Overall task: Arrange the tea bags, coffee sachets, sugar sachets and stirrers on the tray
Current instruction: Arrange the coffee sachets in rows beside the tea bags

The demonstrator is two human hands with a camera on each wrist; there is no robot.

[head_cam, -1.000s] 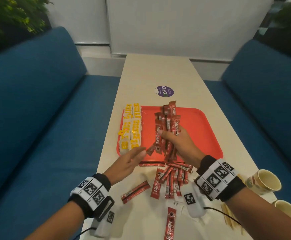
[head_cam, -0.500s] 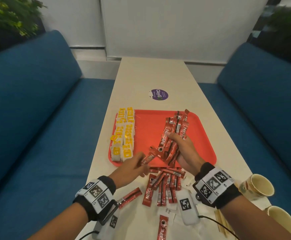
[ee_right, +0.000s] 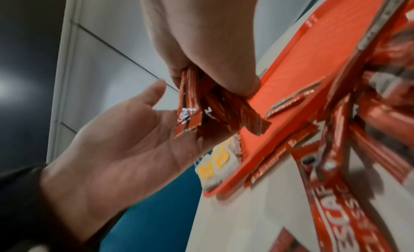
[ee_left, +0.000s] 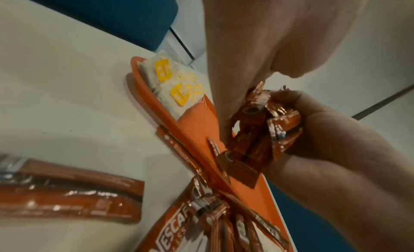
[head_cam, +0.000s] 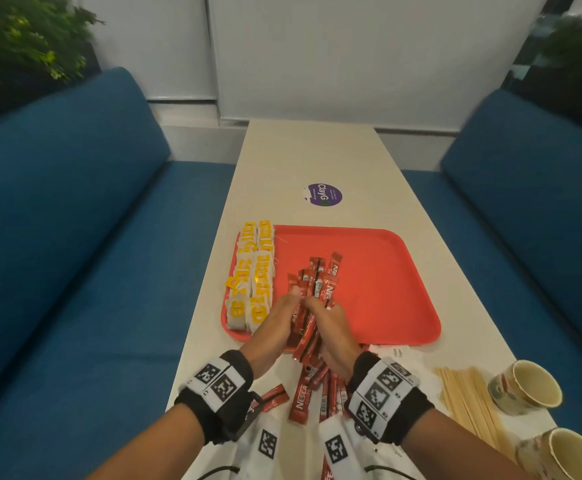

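A red tray (head_cam: 386,271) lies on the long table, with tea bags (head_cam: 255,271) in two columns along its left side. Over the tray's near left part my right hand (head_cam: 334,327) grips a bundle of red coffee sachets (head_cam: 320,289), which fans out away from me. My left hand (head_cam: 275,320) lies flat against the bundle's left side with its fingers straight; the right wrist view shows its open palm (ee_right: 125,140) beside the bundle (ee_right: 212,110). In the left wrist view the right hand (ee_left: 325,131) curls round the sachets (ee_left: 257,131).
Loose coffee sachets (head_cam: 303,400) lie on the table between my wrists. Wooden stirrers (head_cam: 469,400) and two paper cups (head_cam: 525,389) are at the near right. A white sugar sachet (head_cam: 398,352) peeks out by the tray's near edge. A purple sticker (head_cam: 324,195) sits beyond the tray.
My left hand has come up from the tray's near edge to the bundle's left side. The right hand has swung the bundle left, toward the tea bags.
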